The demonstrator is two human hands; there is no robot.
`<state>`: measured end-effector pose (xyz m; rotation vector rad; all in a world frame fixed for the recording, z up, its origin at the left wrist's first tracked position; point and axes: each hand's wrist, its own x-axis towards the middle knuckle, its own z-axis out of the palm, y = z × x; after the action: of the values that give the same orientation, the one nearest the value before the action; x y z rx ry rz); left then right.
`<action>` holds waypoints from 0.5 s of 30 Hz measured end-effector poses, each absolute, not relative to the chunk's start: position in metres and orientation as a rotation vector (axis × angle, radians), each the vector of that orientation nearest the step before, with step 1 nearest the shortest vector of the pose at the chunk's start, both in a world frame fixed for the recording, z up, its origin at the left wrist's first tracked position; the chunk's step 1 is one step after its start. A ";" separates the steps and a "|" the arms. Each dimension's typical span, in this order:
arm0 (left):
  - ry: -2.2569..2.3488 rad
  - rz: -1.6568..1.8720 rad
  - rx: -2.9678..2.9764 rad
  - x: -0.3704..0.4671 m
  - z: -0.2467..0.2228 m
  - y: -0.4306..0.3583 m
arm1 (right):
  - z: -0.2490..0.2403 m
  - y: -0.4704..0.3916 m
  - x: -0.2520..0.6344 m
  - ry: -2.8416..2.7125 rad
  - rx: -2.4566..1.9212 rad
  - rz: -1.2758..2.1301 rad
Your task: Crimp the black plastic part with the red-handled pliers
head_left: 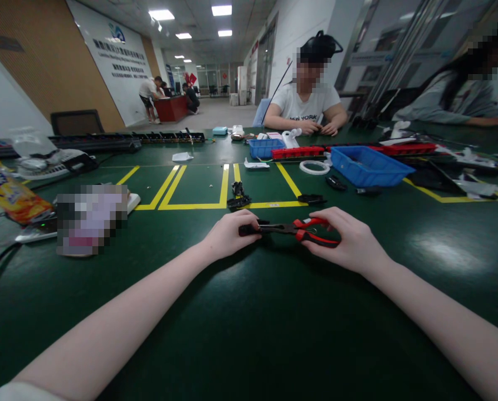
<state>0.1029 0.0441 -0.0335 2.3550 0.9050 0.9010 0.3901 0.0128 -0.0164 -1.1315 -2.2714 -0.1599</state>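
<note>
My right hand [345,236] is closed round the red and black handles of a pair of pliers [293,227], whose jaws point left. The handles are a little apart. In my left hand [232,231] a small black part [247,230] is pinched between the fingers, and the tips of the pliers reach it. Whether the jaws grip the part is hard to tell. Just beyond my left hand, several black pieces [238,199] lie by the yellow tape. Another black piece [311,199] rests on the tape beyond the pliers.
Blue bins [368,165] [266,148], a white ring [314,167] and a red strip [299,152] lie farther back on the green table [274,334]. A phone [92,220] and snack bag [13,189] are at left. A person [305,103] sits opposite.
</note>
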 end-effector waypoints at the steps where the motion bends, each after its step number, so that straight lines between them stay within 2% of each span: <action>1: 0.898 0.907 2.352 0.103 -0.033 0.044 | -0.016 0.012 0.390 -2.277 -1.134 -0.167; 15: 0.891 0.962 2.327 0.103 -0.031 0.043 | -0.014 0.012 0.388 -2.348 -1.160 -0.195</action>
<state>0.1034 0.0430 -0.0312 2.3273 0.8914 0.9620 0.3877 0.0121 -0.0135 -1.1597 -2.3476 -0.1949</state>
